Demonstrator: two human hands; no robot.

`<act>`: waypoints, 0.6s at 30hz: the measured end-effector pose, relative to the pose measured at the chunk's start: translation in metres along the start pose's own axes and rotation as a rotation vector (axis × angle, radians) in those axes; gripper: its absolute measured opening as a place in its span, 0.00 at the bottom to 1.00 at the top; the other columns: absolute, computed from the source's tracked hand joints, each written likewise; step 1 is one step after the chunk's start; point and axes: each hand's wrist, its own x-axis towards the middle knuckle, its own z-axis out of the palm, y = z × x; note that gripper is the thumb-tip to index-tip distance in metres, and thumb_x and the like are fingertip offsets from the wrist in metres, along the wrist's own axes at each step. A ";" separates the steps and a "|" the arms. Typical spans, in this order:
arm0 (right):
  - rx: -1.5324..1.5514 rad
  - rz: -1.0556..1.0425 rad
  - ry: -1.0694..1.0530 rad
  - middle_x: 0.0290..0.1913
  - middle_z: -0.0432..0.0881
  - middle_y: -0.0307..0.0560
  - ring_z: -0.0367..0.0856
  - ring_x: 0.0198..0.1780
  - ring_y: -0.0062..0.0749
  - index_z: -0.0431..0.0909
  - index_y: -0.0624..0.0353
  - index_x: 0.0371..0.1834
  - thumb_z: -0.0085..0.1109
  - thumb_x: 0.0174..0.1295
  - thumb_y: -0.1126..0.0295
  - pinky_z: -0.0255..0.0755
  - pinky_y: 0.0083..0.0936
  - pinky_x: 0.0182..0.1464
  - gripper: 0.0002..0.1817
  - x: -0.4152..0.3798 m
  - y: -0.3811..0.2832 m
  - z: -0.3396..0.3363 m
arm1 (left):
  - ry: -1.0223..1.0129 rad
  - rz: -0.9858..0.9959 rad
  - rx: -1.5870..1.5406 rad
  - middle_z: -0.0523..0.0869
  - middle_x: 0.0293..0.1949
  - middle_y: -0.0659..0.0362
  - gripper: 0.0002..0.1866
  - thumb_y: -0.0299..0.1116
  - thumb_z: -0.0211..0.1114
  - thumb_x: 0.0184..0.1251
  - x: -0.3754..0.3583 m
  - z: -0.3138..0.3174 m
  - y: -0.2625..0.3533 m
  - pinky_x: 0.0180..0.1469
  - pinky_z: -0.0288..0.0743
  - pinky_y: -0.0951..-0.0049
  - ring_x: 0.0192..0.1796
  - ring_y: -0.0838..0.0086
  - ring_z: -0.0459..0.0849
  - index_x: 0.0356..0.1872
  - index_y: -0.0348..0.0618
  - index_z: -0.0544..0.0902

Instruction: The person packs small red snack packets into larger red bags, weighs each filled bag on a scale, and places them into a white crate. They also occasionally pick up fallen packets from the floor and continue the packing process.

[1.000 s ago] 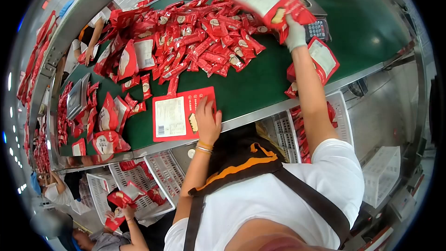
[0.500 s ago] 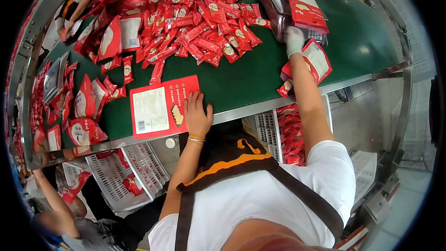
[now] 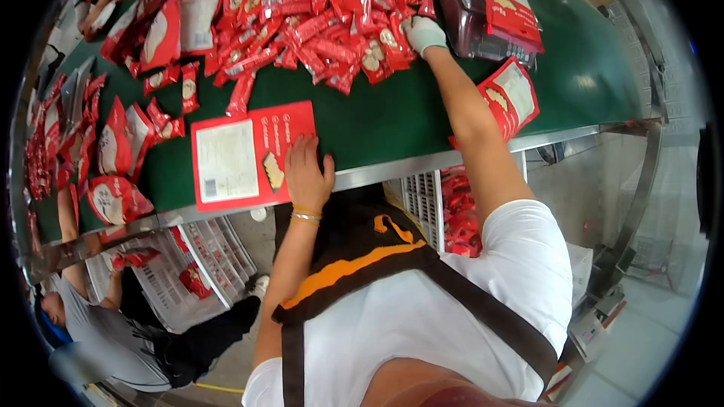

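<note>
My left hand point(image 3: 308, 173) lies with its fingers stretched flat on the right edge of a red pouch point(image 3: 226, 160) with a pale label. That pouch rests at the front edge of the green table. My right hand point(image 3: 424, 34), in a whitish glove, touches the right side of a heap of small red snack packets point(image 3: 324, 45). Its fingertips are among the packets, so their grip is hidden. Just right of this hand stands a weighing scale point(image 3: 471, 22), with a red pouch point(image 3: 509, 7) on top.
Another red pouch point(image 3: 513, 98) lies by the front edge, partly behind my right forearm. Filled pouches point(image 3: 117, 200) sit at the left. White crates point(image 3: 219, 249) stand below the table. At lower left a co-worker point(image 3: 113, 332) reaches toward the table; another person's arm point(image 3: 109, 0) shows at upper left.
My right hand has moved left from the scale to the packet heap. My left hand stays on the pouch. The co-worker at lower left has shifted, and the view has tilted slightly.
</note>
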 end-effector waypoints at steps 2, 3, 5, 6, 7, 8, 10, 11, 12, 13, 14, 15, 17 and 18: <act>0.117 -0.027 -0.032 0.49 0.83 0.63 0.81 0.52 0.56 0.80 0.62 0.53 0.44 0.69 0.45 0.74 0.41 0.56 0.30 -0.038 0.015 -0.005 | -0.014 -0.022 0.005 0.80 0.55 0.49 0.20 0.35 0.63 0.61 -0.015 0.000 0.003 0.68 0.65 0.54 0.63 0.55 0.76 0.53 0.38 0.78; 0.219 -0.073 0.032 0.48 0.84 0.61 0.83 0.49 0.51 0.79 0.62 0.55 0.49 0.69 0.48 0.76 0.38 0.53 0.28 -0.045 0.019 -0.020 | 0.006 0.004 0.022 0.80 0.55 0.49 0.20 0.35 0.63 0.61 -0.001 0.001 -0.002 0.68 0.65 0.54 0.63 0.55 0.76 0.53 0.38 0.78; 0.753 0.171 -0.136 0.47 0.85 0.51 0.84 0.44 0.36 0.79 0.64 0.57 0.56 0.67 0.56 0.77 0.29 0.48 0.24 -0.084 0.016 -0.046 | 0.022 0.014 0.013 0.80 0.55 0.50 0.19 0.36 0.63 0.62 -0.002 0.000 -0.002 0.68 0.65 0.54 0.63 0.55 0.75 0.53 0.38 0.78; 0.826 0.198 -0.187 0.52 0.83 0.49 0.82 0.45 0.33 0.77 0.64 0.59 0.57 0.67 0.57 0.76 0.28 0.49 0.24 -0.098 0.022 -0.057 | 0.013 0.013 0.014 0.81 0.54 0.50 0.19 0.36 0.63 0.62 -0.001 0.001 -0.002 0.68 0.65 0.54 0.63 0.56 0.76 0.52 0.38 0.78; 0.902 0.229 -0.237 0.56 0.81 0.47 0.81 0.45 0.30 0.75 0.64 0.62 0.57 0.68 0.58 0.76 0.27 0.50 0.25 -0.110 0.030 -0.065 | 0.007 -0.018 0.010 0.81 0.54 0.50 0.19 0.36 0.63 0.62 -0.003 0.000 -0.003 0.68 0.65 0.54 0.63 0.56 0.76 0.52 0.38 0.78; 0.975 0.263 -0.244 0.55 0.81 0.49 0.81 0.46 0.32 0.75 0.65 0.61 0.57 0.69 0.58 0.75 0.28 0.51 0.24 -0.119 0.042 -0.070 | 0.024 0.000 0.003 0.81 0.54 0.51 0.19 0.35 0.63 0.62 -0.003 0.000 -0.003 0.67 0.66 0.54 0.62 0.56 0.76 0.52 0.38 0.78; 1.092 0.345 -0.222 0.55 0.81 0.52 0.80 0.46 0.33 0.74 0.67 0.60 0.55 0.70 0.59 0.75 0.28 0.52 0.23 -0.139 0.051 -0.085 | 0.056 0.030 -0.001 0.81 0.53 0.52 0.18 0.35 0.63 0.61 -0.002 0.000 -0.003 0.66 0.67 0.54 0.61 0.57 0.77 0.50 0.38 0.79; 1.134 0.392 -0.195 0.54 0.81 0.52 0.80 0.46 0.34 0.74 0.67 0.60 0.55 0.71 0.60 0.74 0.28 0.52 0.23 -0.145 0.049 -0.097 | 0.056 0.017 -0.003 0.81 0.53 0.52 0.18 0.35 0.63 0.61 -0.002 0.001 -0.004 0.66 0.67 0.54 0.61 0.57 0.77 0.50 0.38 0.79; 1.233 0.429 -0.133 0.52 0.82 0.60 0.81 0.45 0.45 0.73 0.72 0.58 0.53 0.71 0.65 0.77 0.33 0.52 0.21 -0.139 0.074 -0.097 | 0.079 0.023 -0.020 0.81 0.52 0.52 0.17 0.34 0.64 0.60 -0.002 0.003 -0.004 0.65 0.69 0.55 0.61 0.57 0.78 0.49 0.38 0.79; 1.263 0.459 -0.045 0.48 0.82 0.60 0.80 0.45 0.45 0.73 0.73 0.57 0.52 0.71 0.67 0.76 0.33 0.51 0.19 -0.136 0.089 -0.094 | 0.101 0.029 -0.036 0.82 0.52 0.53 0.17 0.33 0.64 0.59 -0.004 0.003 -0.005 0.64 0.70 0.56 0.60 0.57 0.78 0.49 0.38 0.80; 1.346 0.459 -0.011 0.45 0.82 0.57 0.80 0.44 0.43 0.74 0.71 0.54 0.52 0.71 0.69 0.76 0.32 0.49 0.16 -0.125 0.120 -0.088 | 0.100 0.020 -0.039 0.82 0.52 0.53 0.17 0.33 0.64 0.59 -0.005 0.002 -0.005 0.64 0.70 0.56 0.60 0.57 0.78 0.49 0.38 0.80; 1.431 0.456 0.026 0.42 0.81 0.54 0.79 0.43 0.41 0.75 0.69 0.51 0.52 0.70 0.70 0.75 0.31 0.47 0.14 -0.112 0.148 -0.085 | 0.110 0.027 -0.053 0.82 0.51 0.53 0.16 0.32 0.64 0.58 -0.005 0.001 -0.005 0.63 0.71 0.57 0.59 0.57 0.79 0.47 0.38 0.80; 1.400 0.552 0.274 0.38 0.79 0.47 0.77 0.41 0.37 0.75 0.65 0.46 0.54 0.70 0.68 0.72 0.29 0.44 0.10 -0.101 0.157 -0.090 | 0.129 0.032 -0.066 0.82 0.50 0.53 0.15 0.30 0.65 0.57 -0.003 0.001 -0.005 0.61 0.72 0.58 0.58 0.58 0.79 0.46 0.38 0.80; 1.566 0.496 0.297 0.36 0.78 0.43 0.75 0.40 0.33 0.75 0.60 0.38 0.55 0.69 0.65 0.70 0.29 0.43 0.09 -0.098 0.150 -0.091 | 0.135 0.031 -0.078 0.82 0.50 0.53 0.15 0.30 0.65 0.57 -0.003 0.001 -0.005 0.60 0.73 0.58 0.57 0.57 0.80 0.45 0.38 0.80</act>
